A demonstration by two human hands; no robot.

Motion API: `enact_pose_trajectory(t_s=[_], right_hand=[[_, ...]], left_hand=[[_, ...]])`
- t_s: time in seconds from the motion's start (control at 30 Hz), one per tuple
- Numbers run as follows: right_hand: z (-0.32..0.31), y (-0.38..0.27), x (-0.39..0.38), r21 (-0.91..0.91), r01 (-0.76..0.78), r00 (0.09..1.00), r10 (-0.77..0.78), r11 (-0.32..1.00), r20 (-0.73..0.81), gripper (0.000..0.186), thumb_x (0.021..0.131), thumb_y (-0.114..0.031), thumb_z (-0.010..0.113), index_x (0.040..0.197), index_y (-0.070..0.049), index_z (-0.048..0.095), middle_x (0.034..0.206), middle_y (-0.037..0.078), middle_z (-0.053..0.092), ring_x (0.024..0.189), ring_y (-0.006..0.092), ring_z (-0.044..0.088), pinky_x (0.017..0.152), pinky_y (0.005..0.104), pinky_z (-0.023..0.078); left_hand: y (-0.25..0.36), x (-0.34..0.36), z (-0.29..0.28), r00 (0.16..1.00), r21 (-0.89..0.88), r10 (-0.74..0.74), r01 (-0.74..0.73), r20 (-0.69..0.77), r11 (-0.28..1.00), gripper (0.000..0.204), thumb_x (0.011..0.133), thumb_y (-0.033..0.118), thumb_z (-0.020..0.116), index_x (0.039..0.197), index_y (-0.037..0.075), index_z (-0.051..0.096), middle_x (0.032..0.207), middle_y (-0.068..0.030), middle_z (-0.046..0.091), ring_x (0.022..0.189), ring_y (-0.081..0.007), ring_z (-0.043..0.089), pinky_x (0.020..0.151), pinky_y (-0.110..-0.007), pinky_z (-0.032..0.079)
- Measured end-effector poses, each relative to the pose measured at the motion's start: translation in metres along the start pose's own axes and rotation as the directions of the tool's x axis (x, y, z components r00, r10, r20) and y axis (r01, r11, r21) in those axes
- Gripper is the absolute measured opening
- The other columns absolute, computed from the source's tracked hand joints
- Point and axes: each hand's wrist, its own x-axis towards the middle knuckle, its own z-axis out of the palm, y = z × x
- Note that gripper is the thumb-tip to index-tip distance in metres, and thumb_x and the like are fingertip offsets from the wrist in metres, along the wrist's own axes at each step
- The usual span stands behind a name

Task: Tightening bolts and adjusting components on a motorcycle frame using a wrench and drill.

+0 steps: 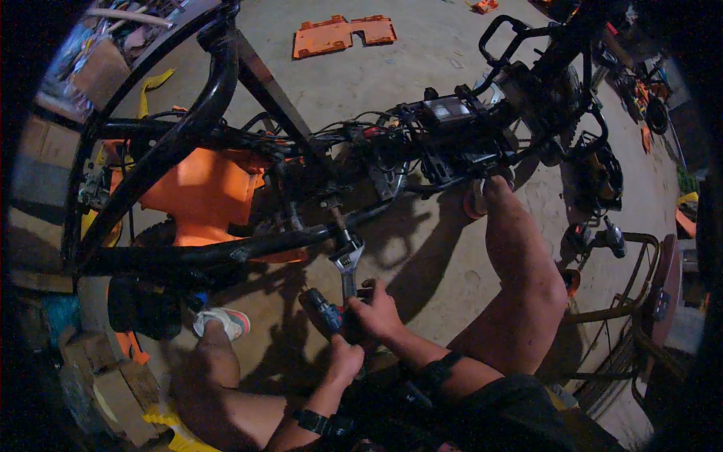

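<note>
A black tubular vehicle frame (166, 258) with cables and parts mounted in it stretches across the view ahead of me. My right hand (379, 313) is closed around the handle of a silver adjustable wrench (347, 282). The wrench's jaw end is against a rod-like metal part (340, 221) at the frame's near tube; whether it grips that part is too dark to tell. Just left of the wrench, my left hand (346, 360) is wrapped around the grip of a blue and black cordless drill (322, 309). The drill points up and to the left, its tip apart from the frame.
An orange panel (203, 184) sits inside the frame's left part, and another orange panel (320, 41) lies on the floor beyond. At the right stand a metal-framed chair (664, 290) and dark machine parts (599, 177). Cardboard boxes (124, 395) are at the lower left.
</note>
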Motion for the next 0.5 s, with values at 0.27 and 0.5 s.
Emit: enact_pose_trajectory(t_s=[0.27,0.5], right_hand=[[0.004,0.008,0.003,-0.131,-0.062,0.984,0.082,0.989,0.156,0.054,0.075,-0.033,0.062,0.115,0.003,0.051,0.107,0.022,0.062,0.101,0.0333,0.060,0.091,0.0382,0.045],[0.000,0.003,0.000,-0.077,-0.056,0.983,0.068,0.995,0.173,0.055,0.075,-0.033,0.061,0.116,0.003,0.051,0.109,0.022,0.061,0.103,0.0337,0.059,0.092,0.0382,0.044]], left_hand=[[0.020,0.011,-0.003,0.986,-0.323,0.095,-0.046,0.138,0.945,0.061,0.079,0.026,0.068,0.130,0.008,0.040,0.125,-0.0084,0.050,0.117,-0.0216,0.047,0.098,-0.034,0.037],[0.022,0.008,-0.006,0.973,0.011,0.195,-0.198,0.120,0.980,0.071,0.077,0.030,0.072,0.134,0.010,0.034,0.130,-0.0082,0.046,0.121,-0.0214,0.043,0.100,-0.035,0.035]])
